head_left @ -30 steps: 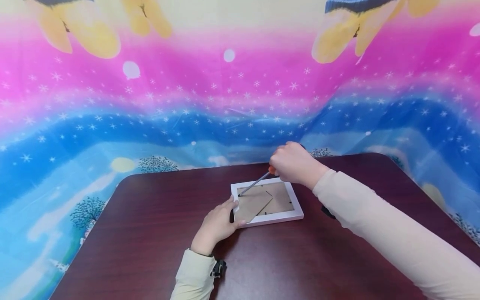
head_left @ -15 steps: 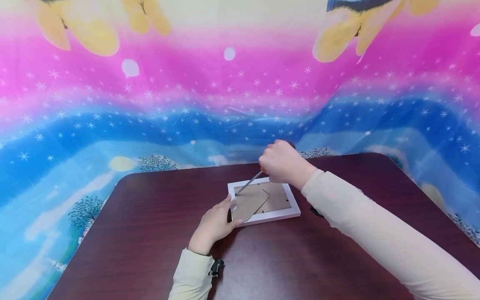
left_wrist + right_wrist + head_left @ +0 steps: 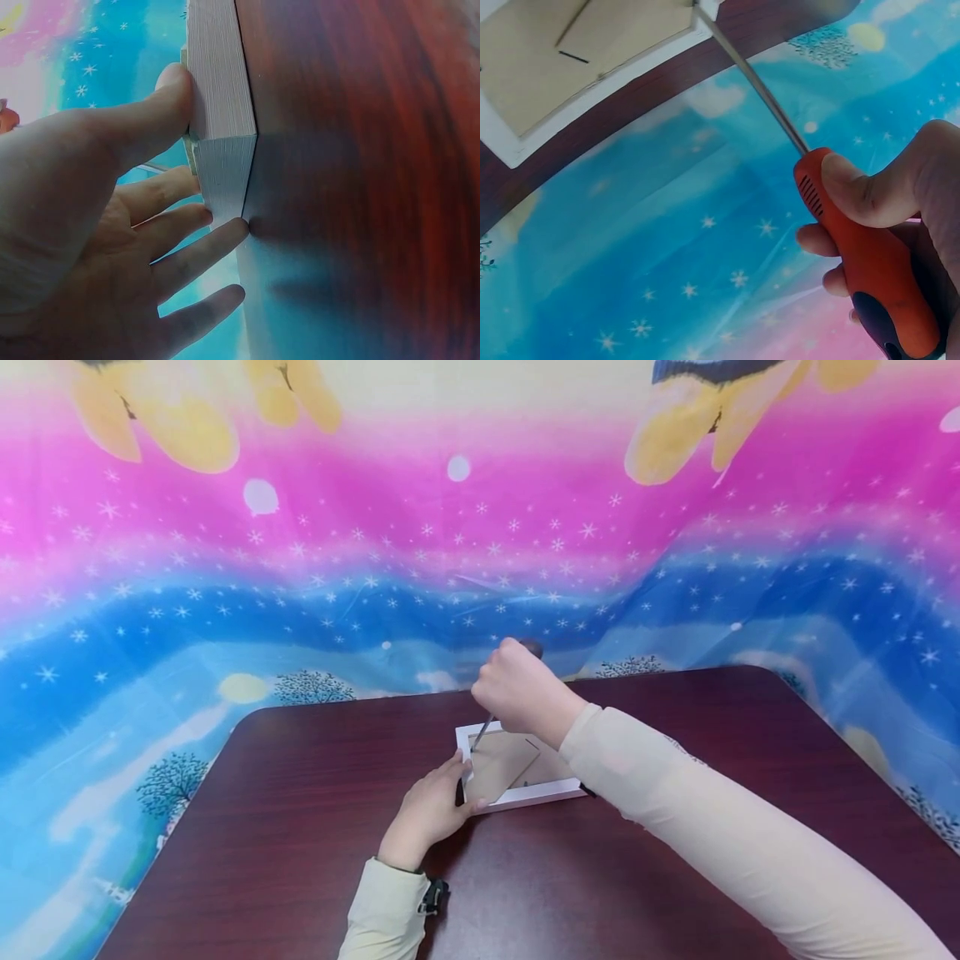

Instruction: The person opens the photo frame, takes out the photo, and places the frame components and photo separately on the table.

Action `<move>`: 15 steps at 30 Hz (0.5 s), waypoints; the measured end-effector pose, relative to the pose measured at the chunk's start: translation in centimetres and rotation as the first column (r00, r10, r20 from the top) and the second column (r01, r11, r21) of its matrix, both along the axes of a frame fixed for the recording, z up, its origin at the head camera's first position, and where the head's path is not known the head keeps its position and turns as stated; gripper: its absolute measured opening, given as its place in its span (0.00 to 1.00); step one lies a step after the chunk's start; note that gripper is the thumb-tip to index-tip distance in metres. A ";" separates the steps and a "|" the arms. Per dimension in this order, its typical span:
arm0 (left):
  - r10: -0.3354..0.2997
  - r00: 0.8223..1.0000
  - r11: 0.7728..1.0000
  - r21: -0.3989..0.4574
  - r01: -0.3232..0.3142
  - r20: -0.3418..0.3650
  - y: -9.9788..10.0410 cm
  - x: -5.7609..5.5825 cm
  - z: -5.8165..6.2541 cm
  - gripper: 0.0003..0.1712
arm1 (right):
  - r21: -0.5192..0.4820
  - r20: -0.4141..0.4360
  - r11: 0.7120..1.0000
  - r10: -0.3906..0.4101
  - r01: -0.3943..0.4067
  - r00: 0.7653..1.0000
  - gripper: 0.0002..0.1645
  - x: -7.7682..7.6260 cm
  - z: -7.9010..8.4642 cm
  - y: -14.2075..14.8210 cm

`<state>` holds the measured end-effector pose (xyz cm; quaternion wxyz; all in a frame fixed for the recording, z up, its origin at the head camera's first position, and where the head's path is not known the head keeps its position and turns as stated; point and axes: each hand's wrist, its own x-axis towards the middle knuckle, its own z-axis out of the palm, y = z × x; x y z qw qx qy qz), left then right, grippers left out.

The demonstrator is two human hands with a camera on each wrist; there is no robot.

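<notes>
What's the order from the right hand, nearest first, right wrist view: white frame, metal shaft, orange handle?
1. Orange handle: gripped by the right hand.
2. Metal shaft: beyond the handle, toward upper left.
3. White frame: upper left, at the shaft's far end.

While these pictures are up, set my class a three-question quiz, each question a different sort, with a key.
1. Which hand grips the screwdriver?
2. In the head view, which corner of the picture frame is nearest the screwdriver's tip? A) near right; B) far left; C) far right.
3. True or false: the picture frame stands upright.

Key: 1. The right hand. 2. B. 3. False; it lies flat on the table.
</notes>
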<state>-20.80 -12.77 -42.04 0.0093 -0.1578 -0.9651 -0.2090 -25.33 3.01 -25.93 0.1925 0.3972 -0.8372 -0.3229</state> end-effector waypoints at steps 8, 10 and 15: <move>-0.010 1.000 1.000 -0.004 0.010 -0.006 0.0 0.0 0.0 0.38 | 0.069 -0.071 0.997 0.025 -0.020 0.997 0.07 0.4 0.1 -1.3; -0.009 1.000 1.000 -0.006 0.009 -0.002 0.0 0.0 0.0 0.38 | 0.086 -0.074 0.996 0.026 -0.020 0.997 0.09 0.4 0.1 -1.5; -0.002 1.000 1.000 -0.022 0.002 -0.010 0.1 0.1 0.2 0.38 | 0.095 -0.073 0.995 0.017 -0.010 0.997 0.10 0.4 0.1 -1.5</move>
